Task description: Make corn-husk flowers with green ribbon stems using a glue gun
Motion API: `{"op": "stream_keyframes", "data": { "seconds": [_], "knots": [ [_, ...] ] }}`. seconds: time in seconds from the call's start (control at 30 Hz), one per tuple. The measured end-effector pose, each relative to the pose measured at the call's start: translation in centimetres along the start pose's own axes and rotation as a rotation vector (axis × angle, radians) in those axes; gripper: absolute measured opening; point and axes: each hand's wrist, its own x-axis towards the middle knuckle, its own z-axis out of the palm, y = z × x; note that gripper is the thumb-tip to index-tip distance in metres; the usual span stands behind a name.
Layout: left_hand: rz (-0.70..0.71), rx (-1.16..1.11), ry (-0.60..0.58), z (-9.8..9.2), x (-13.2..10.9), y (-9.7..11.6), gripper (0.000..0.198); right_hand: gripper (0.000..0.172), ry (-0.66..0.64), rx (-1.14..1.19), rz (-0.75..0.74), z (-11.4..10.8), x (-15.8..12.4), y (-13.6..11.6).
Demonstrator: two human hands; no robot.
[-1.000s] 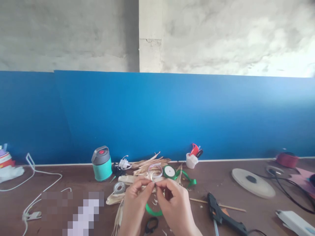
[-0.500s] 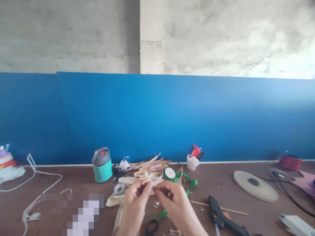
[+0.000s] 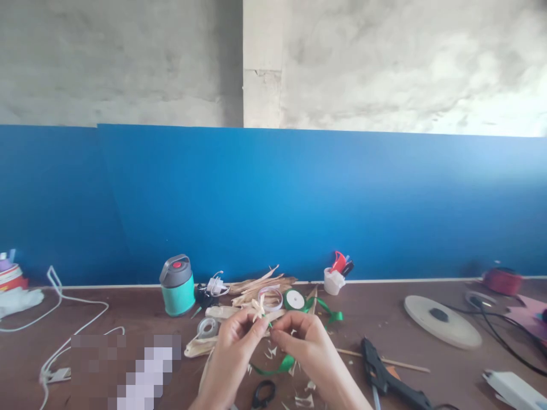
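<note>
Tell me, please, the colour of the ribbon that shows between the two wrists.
The ribbon is green, seen best in the head view.

One mottled grey wall (image 3: 128,62), probably bare cement, though the blurred surface leaves this uncertain; one pale, squared vertical pillar (image 3: 262,62) set against it. One smooth, bright blue flat partition (image 3: 273,199), backing a dark brown flat tabletop (image 3: 371,313). White glare (image 3: 513,105), strongest on the wall at right.
</note>
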Motion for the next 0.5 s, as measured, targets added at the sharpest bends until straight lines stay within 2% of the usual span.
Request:
{"op": "stream_keyframes", "data": {
  "seconds": [0.13,0.3,0.5],
  "knots": [
    [0.017,0.0,-0.034,-0.2,-0.1,0.5,0.019,0.018,-0.018,-0.017,-0.007,-0.2,0.1,-0.1],
    [-0.002,-0.109,-0.043,0.2,-0.3,0.5,0.017,0.025,-0.026,0.098,-0.002,-0.2,-0.3,-0.8],
    [0.062,-0.15,-0.092,0.5,-0.4,0.8,0.013,0.035,-0.095,0.172,0.026,-0.3,-0.6,-1.4]
  ]
}}
